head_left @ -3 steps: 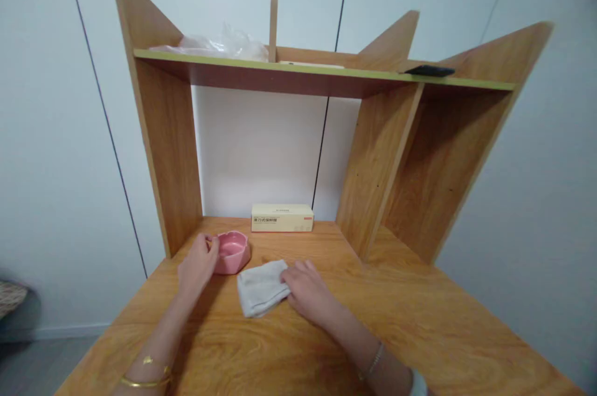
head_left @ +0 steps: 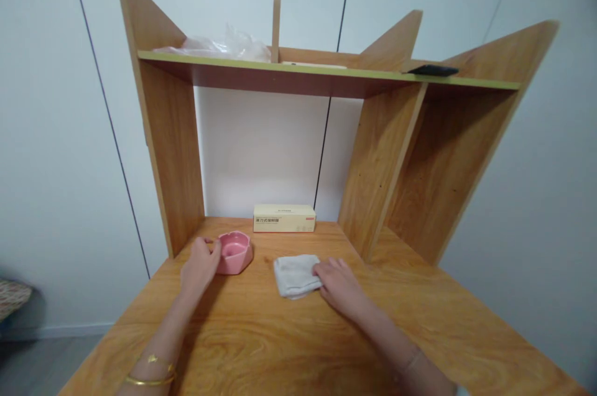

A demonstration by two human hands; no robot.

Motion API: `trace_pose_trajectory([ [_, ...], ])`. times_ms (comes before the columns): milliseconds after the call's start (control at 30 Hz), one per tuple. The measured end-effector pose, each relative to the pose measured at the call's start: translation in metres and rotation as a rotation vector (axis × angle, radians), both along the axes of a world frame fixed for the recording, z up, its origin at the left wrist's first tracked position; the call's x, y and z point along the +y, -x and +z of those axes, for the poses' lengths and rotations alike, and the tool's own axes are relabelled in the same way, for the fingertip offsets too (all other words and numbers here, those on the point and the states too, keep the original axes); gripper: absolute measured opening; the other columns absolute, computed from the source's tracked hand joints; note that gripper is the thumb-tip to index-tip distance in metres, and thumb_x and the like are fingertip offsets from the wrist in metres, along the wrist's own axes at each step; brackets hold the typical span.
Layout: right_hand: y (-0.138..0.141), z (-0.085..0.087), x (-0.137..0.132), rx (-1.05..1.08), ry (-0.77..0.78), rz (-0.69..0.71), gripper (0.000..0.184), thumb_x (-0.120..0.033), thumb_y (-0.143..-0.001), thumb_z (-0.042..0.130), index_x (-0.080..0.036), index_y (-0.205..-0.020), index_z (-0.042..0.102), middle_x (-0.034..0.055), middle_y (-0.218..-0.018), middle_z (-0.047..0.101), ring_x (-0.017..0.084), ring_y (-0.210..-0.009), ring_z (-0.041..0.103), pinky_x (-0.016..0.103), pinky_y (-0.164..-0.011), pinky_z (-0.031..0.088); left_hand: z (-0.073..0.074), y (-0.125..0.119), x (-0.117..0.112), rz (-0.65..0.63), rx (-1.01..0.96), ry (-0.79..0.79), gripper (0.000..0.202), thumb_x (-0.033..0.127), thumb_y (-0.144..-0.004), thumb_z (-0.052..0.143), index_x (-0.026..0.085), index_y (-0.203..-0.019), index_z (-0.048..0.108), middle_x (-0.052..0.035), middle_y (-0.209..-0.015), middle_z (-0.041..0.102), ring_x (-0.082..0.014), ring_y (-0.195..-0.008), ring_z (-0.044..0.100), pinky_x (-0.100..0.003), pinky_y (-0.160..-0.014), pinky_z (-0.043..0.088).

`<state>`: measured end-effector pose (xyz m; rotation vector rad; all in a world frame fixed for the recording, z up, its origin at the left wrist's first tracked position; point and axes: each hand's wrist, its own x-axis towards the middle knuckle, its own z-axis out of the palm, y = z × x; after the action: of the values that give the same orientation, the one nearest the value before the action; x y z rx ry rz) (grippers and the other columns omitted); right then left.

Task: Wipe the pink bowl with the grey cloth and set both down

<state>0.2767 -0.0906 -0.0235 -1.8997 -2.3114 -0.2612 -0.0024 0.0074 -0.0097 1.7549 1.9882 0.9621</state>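
Observation:
A small pink bowl-like dish [head_left: 236, 251] sits on the wooden desk [head_left: 289, 340]. My left hand [head_left: 199, 267] is at its left rim, fingers curled against it. A folded grey-white cloth [head_left: 295, 275] lies to the right of the dish. My right hand [head_left: 342, 285] rests flat on the cloth's right edge, fingers stretched out and pressing it to the desk.
A cream cardboard box [head_left: 284, 218] lies at the back of the desk against the white wall. The wooden hutch has side panels [head_left: 170, 147], a divider [head_left: 380, 166] and an upper shelf [head_left: 326, 73] carrying a clear plastic bag [head_left: 224, 46] and a dark flat object [head_left: 431, 70].
My right hand has slid the cloth to the right and slightly away from me across the desk. My left hand stays at the pink dish.

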Motion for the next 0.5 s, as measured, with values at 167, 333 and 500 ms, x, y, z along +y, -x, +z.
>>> trace_pose_trajectory([
  [167, -0.055, -0.008, -0.016, 0.111, -0.03, -0.085, 0.024, -0.02, -0.075, 0.046, -0.022, -0.096, 0.057, 0.0061, -0.096, 0.058, 0.022, -0.093, 0.045, 0.035, -0.081, 0.03, -0.013, -0.001, 0.009, -0.036, -0.12, 0.068, 0.04, 0.038, -0.078, 0.041, 0.008, -0.104, 0.042, -0.023, -0.114, 0.047, -0.0291, -0.094, 0.056, -0.036, -0.071, 0.046],
  [333, -0.053, -0.013, -0.02, 0.222, -0.035, -0.002, 0.029, -0.036, -0.075, 0.051, -0.024, -0.101, 0.057, 0.0066, -0.1, 0.057, 0.023, -0.093, 0.046, 0.035, -0.081, 0.033, -0.02, -0.007, 0.011, -0.112, -0.328, 0.207, 0.035, 0.037, -0.079, 0.043, 0.008, -0.1, 0.044, -0.0135, -0.083, 0.059, -0.0196, -0.051, 0.061, -0.028, -0.043, 0.047],
  [500, -0.051, -0.013, -0.006, 0.367, -0.044, -0.011, 0.023, -0.034, -0.079, 0.044, -0.022, -0.085, 0.062, 0.0057, -0.089, 0.061, 0.021, -0.088, 0.05, 0.034, -0.08, 0.035, -0.029, -0.007, 0.017, -0.126, -0.487, 0.197, 0.031, 0.032, -0.08, 0.045, 0.01, -0.101, 0.044, -0.0089, -0.072, 0.058, -0.0172, -0.045, 0.059, -0.026, -0.04, 0.049],
])
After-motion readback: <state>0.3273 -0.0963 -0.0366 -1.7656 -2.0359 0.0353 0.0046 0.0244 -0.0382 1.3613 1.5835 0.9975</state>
